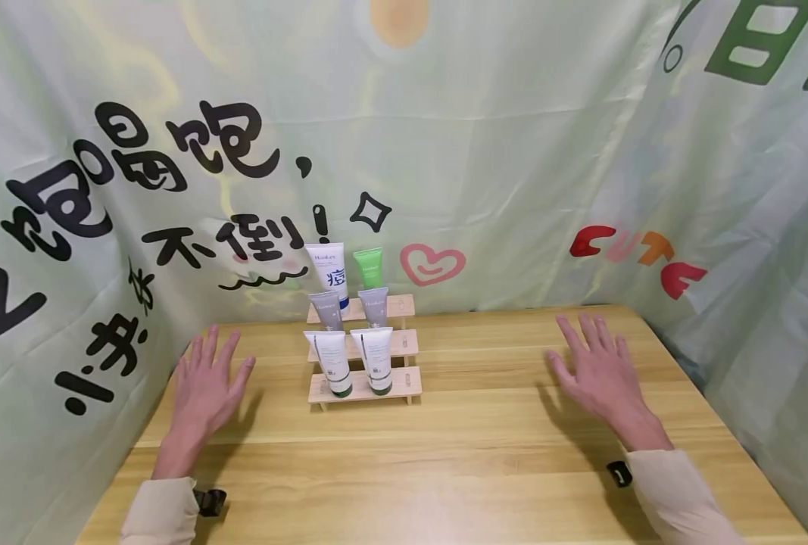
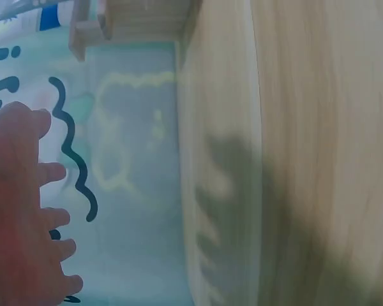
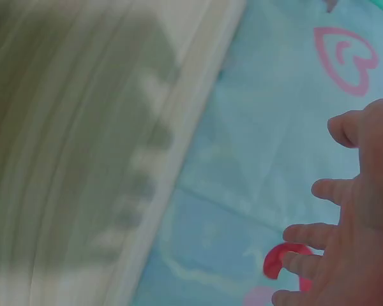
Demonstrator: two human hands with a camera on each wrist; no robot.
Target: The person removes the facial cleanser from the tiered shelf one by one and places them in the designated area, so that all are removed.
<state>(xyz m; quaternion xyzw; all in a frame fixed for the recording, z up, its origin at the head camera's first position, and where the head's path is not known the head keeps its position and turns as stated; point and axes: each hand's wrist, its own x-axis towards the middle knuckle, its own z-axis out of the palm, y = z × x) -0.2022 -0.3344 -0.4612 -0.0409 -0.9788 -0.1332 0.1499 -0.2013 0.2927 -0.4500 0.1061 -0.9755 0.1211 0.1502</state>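
Observation:
My left hand (image 1: 204,393) hovers over the table's left side with fingers spread, holding nothing. Over the right side my right hand (image 1: 601,375) is likewise spread and holds nothing. Between them, nearer the left hand, a small three-step wooden rack (image 1: 366,387) carries squeeze tubes standing on their caps. Its lowest step bears two white tubes, a left one (image 1: 332,359) and a right one (image 1: 375,356). Two grey tubes, one left (image 1: 326,310) and one right (image 1: 374,306), occupy the middle step. On top are a larger white-and-blue tube (image 1: 329,266) and a green tube (image 1: 369,266).
The wood-grain table (image 1: 444,469) ends at the back against a printed fabric curtain (image 1: 499,189), which also hangs along both sides. A black wrist device (image 1: 210,502) sits at the left cuff, another black device (image 1: 619,474) at the right cuff.

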